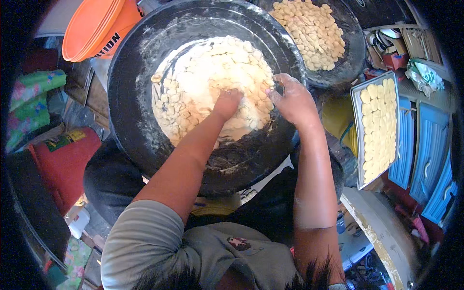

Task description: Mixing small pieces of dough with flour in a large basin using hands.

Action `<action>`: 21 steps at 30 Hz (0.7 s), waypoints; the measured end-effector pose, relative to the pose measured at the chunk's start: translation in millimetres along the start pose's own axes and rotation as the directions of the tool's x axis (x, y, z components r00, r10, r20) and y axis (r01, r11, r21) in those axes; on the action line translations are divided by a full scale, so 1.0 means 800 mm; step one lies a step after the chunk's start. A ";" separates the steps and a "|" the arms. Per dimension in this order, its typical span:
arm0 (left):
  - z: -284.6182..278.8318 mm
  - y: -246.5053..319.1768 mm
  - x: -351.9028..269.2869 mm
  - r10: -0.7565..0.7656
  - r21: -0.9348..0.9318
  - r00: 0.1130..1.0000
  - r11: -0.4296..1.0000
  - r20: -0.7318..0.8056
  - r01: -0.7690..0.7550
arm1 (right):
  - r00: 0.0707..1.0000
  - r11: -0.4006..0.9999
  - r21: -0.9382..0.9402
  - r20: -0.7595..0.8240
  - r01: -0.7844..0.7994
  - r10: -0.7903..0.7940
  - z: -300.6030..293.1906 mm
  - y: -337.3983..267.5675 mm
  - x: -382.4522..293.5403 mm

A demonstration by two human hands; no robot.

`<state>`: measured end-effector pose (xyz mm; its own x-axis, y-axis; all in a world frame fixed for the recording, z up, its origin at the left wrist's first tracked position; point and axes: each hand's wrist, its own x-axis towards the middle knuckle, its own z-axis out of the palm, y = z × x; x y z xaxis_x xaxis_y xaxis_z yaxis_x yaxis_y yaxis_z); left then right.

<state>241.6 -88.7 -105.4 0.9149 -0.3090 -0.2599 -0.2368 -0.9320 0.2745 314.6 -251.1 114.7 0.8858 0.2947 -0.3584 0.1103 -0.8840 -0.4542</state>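
A large round black basin [132, 108] sits before me above my lap, its walls dusted with flour. Small flattened dough pieces [177, 123] lie heaped in it, with white flour [194, 78] spread over the middle. My left hand [229, 104] presses into the heap near its centre, and its fingertips are partly hidden among floury pieces. At the heap's right edge is my right hand [295, 99], whitened with flour. Its thumb and fingers are apart, at the outermost pieces, and I see nothing held between them.
Behind on the right, a second black basin [349, 67] holds more dough pieces [311, 32]. A metal tray [357, 145] with rows of round dough pieces [378, 127] stands at right, near blue slatted panels [427, 148]. An orange bucket [92, 29] is at upper left; a red container [69, 163] is at left.
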 end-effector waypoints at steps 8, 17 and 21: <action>-0.012 0.013 0.015 -0.245 -0.045 0.966 0.967 0.081 0.249 | 0.991 0.997 0.079 -0.136 0.021 -0.010 -0.041 0.014 -0.021; -0.012 0.010 -0.110 -0.319 -0.428 0.920 0.815 0.230 0.390 | 0.981 0.980 0.159 -0.170 0.120 -0.093 -0.053 -0.006 -0.044; -0.046 0.029 -0.169 -0.255 -0.538 0.929 0.760 0.267 0.364 | 0.991 0.992 0.091 -0.115 0.082 -0.072 -0.047 0.009 -0.041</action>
<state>124.6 -61.5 -30.3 0.8230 -0.1001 -0.5591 0.3287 -0.7189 0.6125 303.3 -280.6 154.3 0.9214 0.3140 -0.2291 0.1417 -0.8202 -0.5543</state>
